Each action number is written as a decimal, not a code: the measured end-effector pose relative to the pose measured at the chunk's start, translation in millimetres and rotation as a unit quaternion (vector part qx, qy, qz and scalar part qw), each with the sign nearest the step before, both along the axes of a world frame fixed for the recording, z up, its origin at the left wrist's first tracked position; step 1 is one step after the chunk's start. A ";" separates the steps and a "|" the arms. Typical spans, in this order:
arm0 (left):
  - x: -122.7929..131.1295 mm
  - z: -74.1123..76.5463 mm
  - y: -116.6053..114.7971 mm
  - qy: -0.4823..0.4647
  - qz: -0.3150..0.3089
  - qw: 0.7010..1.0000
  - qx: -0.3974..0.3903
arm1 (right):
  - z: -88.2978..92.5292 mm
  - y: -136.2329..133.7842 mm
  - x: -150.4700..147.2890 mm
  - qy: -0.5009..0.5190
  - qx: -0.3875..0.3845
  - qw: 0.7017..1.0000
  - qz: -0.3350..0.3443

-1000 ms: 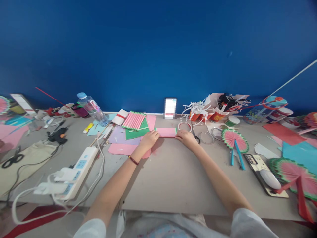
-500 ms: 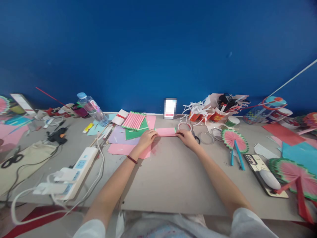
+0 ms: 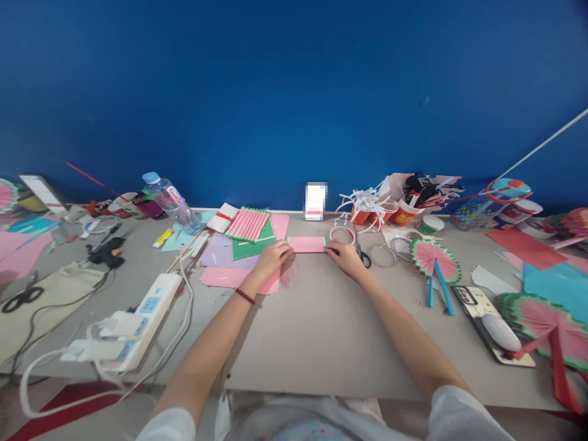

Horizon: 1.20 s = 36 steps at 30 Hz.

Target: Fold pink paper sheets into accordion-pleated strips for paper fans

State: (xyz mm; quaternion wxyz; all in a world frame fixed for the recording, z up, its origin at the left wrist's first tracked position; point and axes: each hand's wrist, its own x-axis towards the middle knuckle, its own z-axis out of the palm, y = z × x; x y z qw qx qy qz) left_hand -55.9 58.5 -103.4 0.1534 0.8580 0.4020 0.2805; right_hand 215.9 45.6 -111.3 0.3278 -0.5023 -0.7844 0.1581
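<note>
A strip of pink paper [image 3: 307,245] with narrow green ends stretches level between my two hands, just above or on the grey table. My left hand [image 3: 274,256] pinches its left end, fingers closed. At the right end, my right hand [image 3: 343,254] grips it between thumb and fingers. Just behind my left hand lies an accordion-folded pink paper [image 3: 248,225] with green edges, on top of a green sheet [image 3: 243,247]. Black-handled scissors [image 3: 365,258] rest beside my right hand, partly hidden by it.
A white power strip [image 3: 149,318] with cables crosses the left side. A clear bottle [image 3: 172,202] leans near the blue wall. To the right are a pink paper fan [image 3: 435,260], a phone [image 3: 478,318] under a white mouse [image 3: 500,332], and paper cups [image 3: 404,214] of tools.
My right hand has shifted very slightly left along the paper's right end. The paper's face shows a little more; my left hand stays in place.
</note>
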 end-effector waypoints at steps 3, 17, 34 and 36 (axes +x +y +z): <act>1.0 -0.8 0.3 0.004 0.005 1.000 0.009 | 0.5 0.2 2.1 -0.016 0.008 0.999 0.028; 3.0 -1.9 4.8 0.028 0.016 0.999 0.042 | 0.4 -2.6 -1.3 -0.071 0.015 0.997 -0.017; -2.4 -1.5 4.9 -0.004 0.027 1.000 0.003 | 1.3 0.5 1.9 -0.092 0.017 0.996 0.008; -2.3 -1.1 5.0 -0.007 0.024 1.000 0.004 | 2.1 -0.8 0.6 -0.118 0.017 0.993 0.000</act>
